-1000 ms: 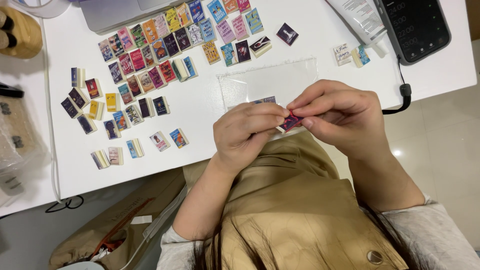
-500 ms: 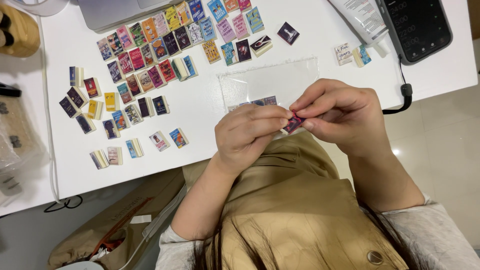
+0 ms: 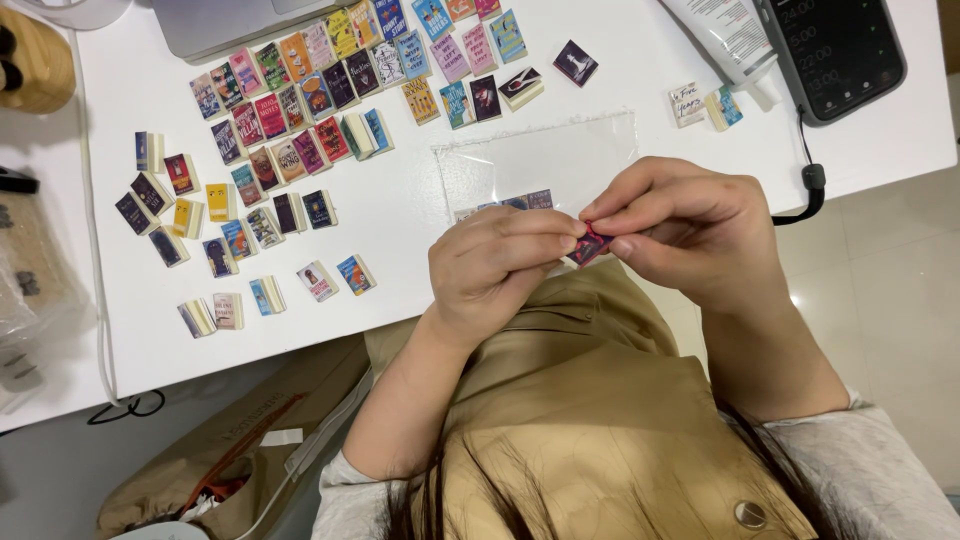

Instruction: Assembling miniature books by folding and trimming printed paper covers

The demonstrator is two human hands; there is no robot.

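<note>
While both hands meet over the table edge, the head view shows this:
Head view, left hand (image 3: 495, 270): fingers curled, thumb and forefinger pinched together on the left side of the tiny book
Head view, right hand (image 3: 680, 225): fingertips (image 3: 612, 243) closed on the right side of the same piece, touching the left hand's fingertips
Tiny book (image 3: 588, 244): a dark red and navy miniature cover, clamped between the two hands, mostly hidden by fingers, held above the lap rather than on the table
Clear plastic sheet (image 3: 540, 160): just beyond the knuckles, flat on the white table (image 3: 400, 210), with a few small printed covers at its near edge
Rows of miniature books (image 3: 300, 110): beyond and to the left of the left hand, well apart from it, laid in loose lines
Phone (image 3: 840, 50): beyond the right hand, at the far corner, beside a white tube (image 3: 725, 35)
Tan bag (image 3: 230, 450): below the left forearm, on the floor
Risk: as I judge it, the piece is so small and held over the lap that a slackened pinch could drop it into the clothing folds or the bag; pressing too hard could crease the cover or set it crooked
</note>
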